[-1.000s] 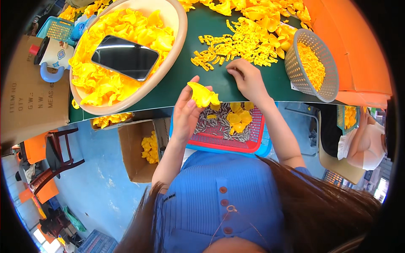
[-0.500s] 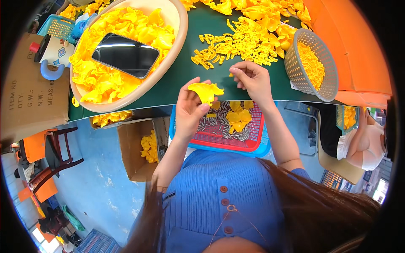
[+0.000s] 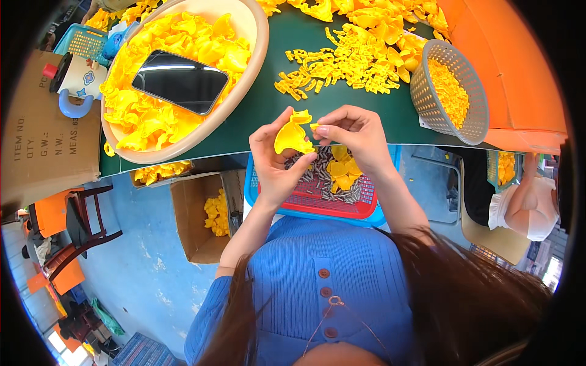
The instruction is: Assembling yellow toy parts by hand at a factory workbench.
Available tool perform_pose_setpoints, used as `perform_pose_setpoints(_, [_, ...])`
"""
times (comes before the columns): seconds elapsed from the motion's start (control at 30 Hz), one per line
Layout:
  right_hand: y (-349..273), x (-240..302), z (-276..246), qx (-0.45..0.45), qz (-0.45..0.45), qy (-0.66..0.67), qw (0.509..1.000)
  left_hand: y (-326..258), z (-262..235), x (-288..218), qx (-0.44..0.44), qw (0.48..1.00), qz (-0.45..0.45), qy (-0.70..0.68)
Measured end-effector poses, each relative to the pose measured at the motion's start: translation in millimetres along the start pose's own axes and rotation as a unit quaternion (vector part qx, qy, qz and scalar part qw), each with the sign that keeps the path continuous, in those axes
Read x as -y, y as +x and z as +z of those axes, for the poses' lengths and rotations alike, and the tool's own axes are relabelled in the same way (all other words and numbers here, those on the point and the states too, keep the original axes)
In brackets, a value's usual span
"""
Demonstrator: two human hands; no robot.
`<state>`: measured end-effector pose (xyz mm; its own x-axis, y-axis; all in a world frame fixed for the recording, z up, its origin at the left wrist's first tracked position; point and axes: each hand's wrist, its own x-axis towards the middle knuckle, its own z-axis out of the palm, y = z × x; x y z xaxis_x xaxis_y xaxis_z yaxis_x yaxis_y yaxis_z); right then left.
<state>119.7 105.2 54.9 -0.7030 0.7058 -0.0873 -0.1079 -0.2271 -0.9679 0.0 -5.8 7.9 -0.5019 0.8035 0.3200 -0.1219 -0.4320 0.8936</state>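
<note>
My left hand (image 3: 272, 160) grips a curved yellow plastic shell (image 3: 290, 135), its hollow side turned up. From the right, my right hand (image 3: 357, 133) pinches a small yellow plastic piece (image 3: 315, 126) between thumb and forefinger, close beside the shell's edge. Whether the two parts touch, I cannot tell. Below both hands sits a red basket (image 3: 342, 211) with many small metal pins (image 3: 349, 196) and several yellow shells (image 3: 343, 170) in it. Past my hands, a spread of small yellow pieces (image 3: 348, 61) lies on the green table (image 3: 250, 125).
At the left, a cream basin (image 3: 261, 49) of yellow parts bears a black phone (image 3: 180, 82). A grey basket (image 3: 421, 91) of small yellow pieces stands right. A mug (image 3: 82, 79) is by a cardboard box (image 3: 55, 131). Another person (image 3: 531, 201) sits at far right.
My left hand has turned the shell so its hollow side shows. My right hand has come down and left, bringing the small yellow piece to the shell.
</note>
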Motion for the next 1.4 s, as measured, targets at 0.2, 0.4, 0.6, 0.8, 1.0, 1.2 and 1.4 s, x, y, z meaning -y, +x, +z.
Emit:
perform_pose_setpoints(0.2, [-1.0,12.3,1.0,-0.011,-0.031,0.04,0.999,5.8,-13.8,-3.6,0.028,0.96,-0.16,-0.23])
perform_pose_setpoints(0.4, [4.5,16.4,12.3,-0.002,-0.083,-0.111,0.99,3.9,-7.9,-12.0,0.068,0.888,-0.309,-0.334])
perform_pose_setpoints(0.6, [12.3,9.9,10.9,0.036,-0.209,-0.278,0.937,5.6,-6.8,-21.3,0.085,0.865,-0.342,-0.356])
perform_pose_setpoints(0.8, [14.7,13.8,7.7,0.055,-0.217,-0.331,0.917,5.3,-7.4,-23.6,0.08,0.869,-0.354,-0.337])
perform_pose_setpoints(1.0, [14.2,14.1,5.0,0.061,-0.202,-0.299,0.931,8.5,-9.2,-25.7,0.088,0.877,-0.353,-0.313])
perform_pose_setpoints(1.2, [13.8,12.8,7.1,0.059,-0.222,-0.36,0.904,12.8,2.3,-37.3,0.042,0.898,-0.371,-0.232])
perform_pose_setpoints(1.4, [13.5,16.6,8.1,0.094,-0.25,-0.395,0.879,10.1,-1.6,-28.1,0.013,0.919,-0.362,-0.155])
